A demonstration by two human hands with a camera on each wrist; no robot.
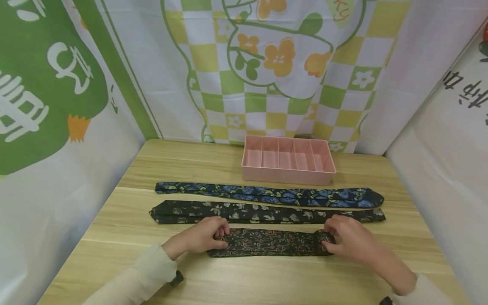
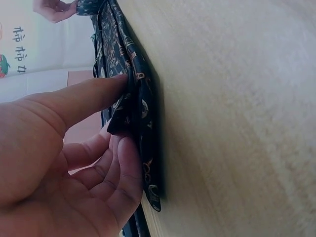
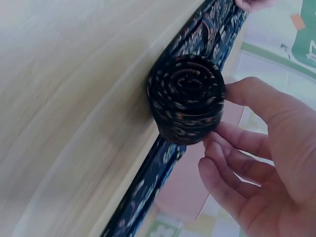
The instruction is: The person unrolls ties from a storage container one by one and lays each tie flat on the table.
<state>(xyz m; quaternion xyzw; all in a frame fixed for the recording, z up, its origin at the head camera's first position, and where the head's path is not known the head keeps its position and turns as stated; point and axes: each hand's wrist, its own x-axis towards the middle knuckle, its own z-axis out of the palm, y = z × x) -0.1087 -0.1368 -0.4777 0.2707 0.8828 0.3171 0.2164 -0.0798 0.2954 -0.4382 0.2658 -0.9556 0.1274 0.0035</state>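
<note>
A dark necktie with a reddish-tan pattern (image 1: 267,242) lies nearest the person, its right end wound into a roll. My right hand (image 1: 352,239) holds that roll (image 3: 187,94) between thumb and fingers; the right wrist view shows its spiral end. At the tie's left end, my left hand (image 1: 209,234) pinches the upper layer, thumb on top and fingers beneath, as the left wrist view shows. Just behind lies a black necktie with pale flowers (image 1: 244,212), flat and stretched out. Beyond it is a navy necktie with blue and yellow-green figures (image 1: 267,195), also flat.
A pink box (image 1: 288,173) with several narrow compartments stands at the back of the wooden table (image 1: 267,279). Patterned cloth (image 1: 267,101) hangs behind the table, with more cloth at the left and right sides.
</note>
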